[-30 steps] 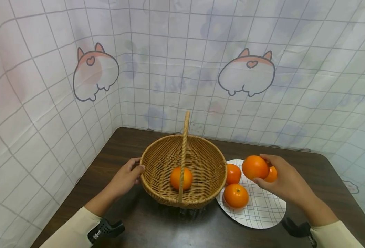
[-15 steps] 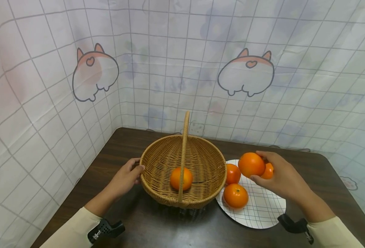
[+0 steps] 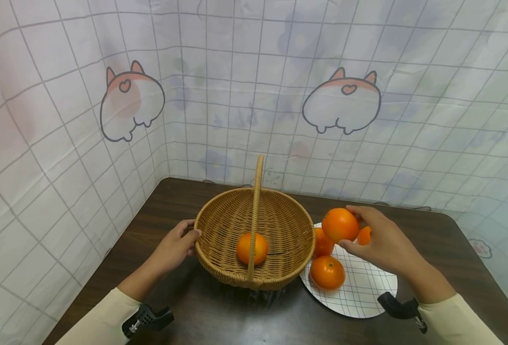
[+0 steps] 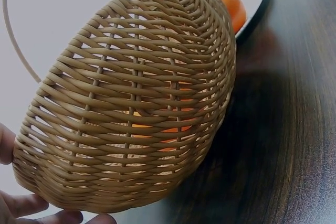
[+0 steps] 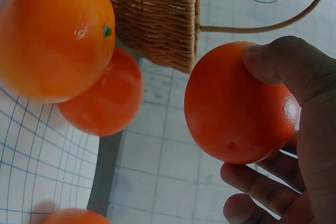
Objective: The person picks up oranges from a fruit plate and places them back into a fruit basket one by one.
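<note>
My left hand point(image 3: 176, 250) pinches the left rim of a wicker basket point(image 3: 224, 215), thumb over the edge and fingers outside, as the left wrist view also shows. One orange point(image 3: 260, 249) lies in the basket behind its upright handle point(image 3: 257, 206). My right hand point(image 3: 385, 242) holds another orange point(image 5: 236, 103) between thumb and fingers, raised above the plate point(image 3: 366, 297) just right of the basket. On that white gridded plate sit a front orange point(image 3: 327, 272), one behind it point(image 3: 322, 243) partly covered by the held fruit, and a third point(image 3: 364, 235) mostly hidden by my right hand.
The dark wooden table point(image 3: 219, 321) carries the basket and plate. A gridded white curtain point(image 3: 236, 96) with cartoon animals stands behind and to the left. The plate's left edge lies close against the basket's right side. The tall basket handle arches over the opening.
My right hand has moved left and slightly up with the orange, now nearer the basket rim. My left hand and the basket have stayed in place.
</note>
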### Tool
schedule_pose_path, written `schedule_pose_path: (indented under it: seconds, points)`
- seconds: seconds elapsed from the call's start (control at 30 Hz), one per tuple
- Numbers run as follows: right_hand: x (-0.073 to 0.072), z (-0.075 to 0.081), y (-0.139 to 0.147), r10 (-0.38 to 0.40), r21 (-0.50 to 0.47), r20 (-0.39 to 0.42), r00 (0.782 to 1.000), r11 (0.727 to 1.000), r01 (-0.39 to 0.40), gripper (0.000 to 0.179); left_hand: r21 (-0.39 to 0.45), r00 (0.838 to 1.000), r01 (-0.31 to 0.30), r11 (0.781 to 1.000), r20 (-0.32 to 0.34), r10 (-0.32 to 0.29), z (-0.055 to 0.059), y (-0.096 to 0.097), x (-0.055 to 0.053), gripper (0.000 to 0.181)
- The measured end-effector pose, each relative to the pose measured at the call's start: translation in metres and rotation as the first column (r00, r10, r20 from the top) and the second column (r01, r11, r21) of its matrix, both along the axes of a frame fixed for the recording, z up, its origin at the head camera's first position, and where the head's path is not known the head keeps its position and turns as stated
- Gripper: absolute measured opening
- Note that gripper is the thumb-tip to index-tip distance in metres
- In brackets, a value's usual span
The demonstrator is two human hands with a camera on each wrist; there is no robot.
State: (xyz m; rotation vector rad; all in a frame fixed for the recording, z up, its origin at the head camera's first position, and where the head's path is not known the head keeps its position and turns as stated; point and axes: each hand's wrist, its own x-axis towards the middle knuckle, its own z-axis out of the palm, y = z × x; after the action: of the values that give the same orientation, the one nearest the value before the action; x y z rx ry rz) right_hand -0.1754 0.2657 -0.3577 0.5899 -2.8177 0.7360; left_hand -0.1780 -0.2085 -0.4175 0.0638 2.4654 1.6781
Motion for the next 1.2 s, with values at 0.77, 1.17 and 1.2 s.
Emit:
schedule_pose_path:
  seconds: [0.77, 1.17, 1.2]
  points:
    - [-0.006, 0.004, -0.028, 0.055, -0.009, 0.046, 0.997, 0.998, -0.055, 0.079, -0.029, 1.0, 0.0, 1.0, -0.006, 0.0, 0.0, 0.001, 0.0, 0.055]
    - [-0.009, 0.0, -0.042, 0.095, -0.029, 0.04, 0.995, 0.995, -0.093, 0.081, -0.021, 1.0, 0.003, 1.0, -0.006, -0.003, 0.002, 0.001, 0.002, 0.055]
    - [-0.009, 0.0, -0.043, 0.096, -0.033, 0.045, 0.994, 0.995, -0.095, 0.081, -0.017, 1.0, 0.007, 1.0, -0.008, -0.007, 0.002, 0.001, 0.002, 0.055]
